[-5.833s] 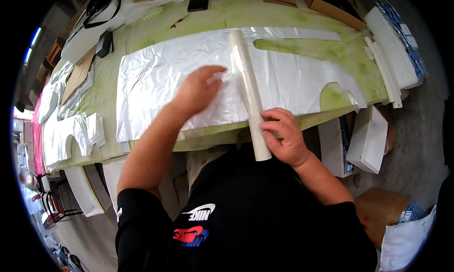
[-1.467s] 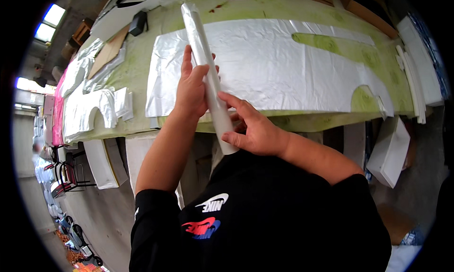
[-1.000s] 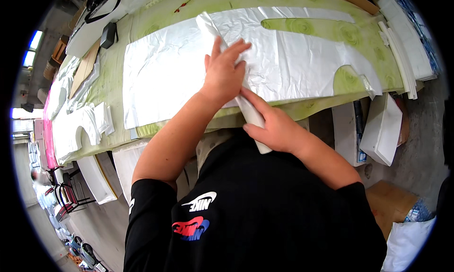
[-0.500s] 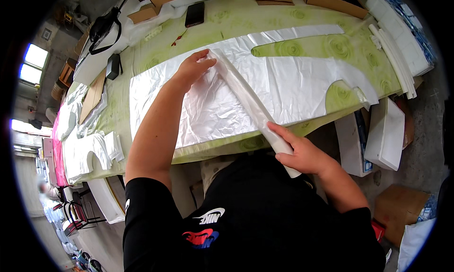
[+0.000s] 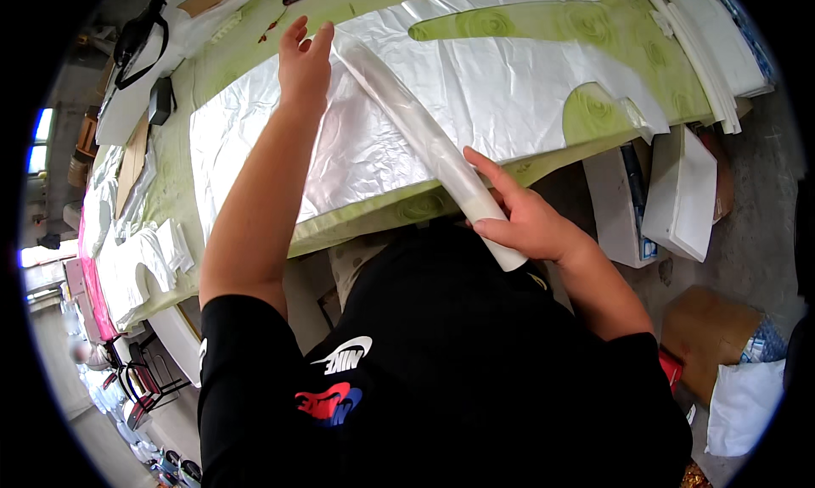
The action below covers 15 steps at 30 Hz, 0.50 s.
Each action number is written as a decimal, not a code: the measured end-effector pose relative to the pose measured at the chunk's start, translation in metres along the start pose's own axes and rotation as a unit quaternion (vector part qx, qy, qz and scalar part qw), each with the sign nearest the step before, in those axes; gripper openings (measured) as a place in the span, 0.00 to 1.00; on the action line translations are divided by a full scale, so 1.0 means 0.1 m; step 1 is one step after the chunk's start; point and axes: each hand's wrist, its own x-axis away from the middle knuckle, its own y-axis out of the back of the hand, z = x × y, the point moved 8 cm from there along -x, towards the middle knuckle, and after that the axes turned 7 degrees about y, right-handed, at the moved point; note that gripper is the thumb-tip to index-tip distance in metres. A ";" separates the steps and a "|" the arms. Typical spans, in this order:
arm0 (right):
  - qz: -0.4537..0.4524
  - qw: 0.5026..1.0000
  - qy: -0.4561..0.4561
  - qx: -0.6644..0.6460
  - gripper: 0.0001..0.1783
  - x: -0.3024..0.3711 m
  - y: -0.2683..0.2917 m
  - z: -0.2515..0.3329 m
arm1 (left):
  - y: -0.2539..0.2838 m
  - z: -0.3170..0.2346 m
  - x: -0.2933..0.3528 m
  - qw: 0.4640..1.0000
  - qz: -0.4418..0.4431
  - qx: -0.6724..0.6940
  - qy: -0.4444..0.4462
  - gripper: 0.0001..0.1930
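A long white roll of thin plastic film (image 5: 416, 127) slants from the far side of the table down toward my body. My right hand (image 5: 528, 221) grips it near its lower end, thumb on the near side and fingers around the far side. Just left of its upper end, my left hand (image 5: 306, 68) is raised with thumb and fingers apart, holding nothing. Under the roll lies a crinkled white plastic sheet (image 5: 501, 89) with a long slot and a rounded cutout at its right. My left forearm hides part of the sheet.
A green flower-patterned cloth (image 5: 594, 114) covers the table. White strips (image 5: 696, 64) lie along its right edge, and a black box (image 5: 160, 100) and white cut pieces (image 5: 140, 263) are at left. White bins (image 5: 679, 195) stand below right, near a cardboard box (image 5: 709, 331).
My left hand has come off the roll's upper end and opened. My right hand still grips the lower end. The whole view has shifted, with the table now higher in it.
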 end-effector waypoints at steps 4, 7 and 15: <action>-0.022 0.997 -0.045 -0.059 0.51 0.00 -0.08 0.02 | -0.30 0.06 0.80 0.986 0.115 -0.091 -0.082 0.30; -0.043 0.999 0.029 0.006 0.50 -0.05 -0.12 0.11 | -0.48 -0.07 1.21 0.901 0.150 -0.256 -0.318 0.22; -0.049 0.989 0.071 0.119 0.49 -0.07 -0.14 0.24 | -0.79 -0.30 1.40 0.858 0.233 -0.367 -0.275 0.13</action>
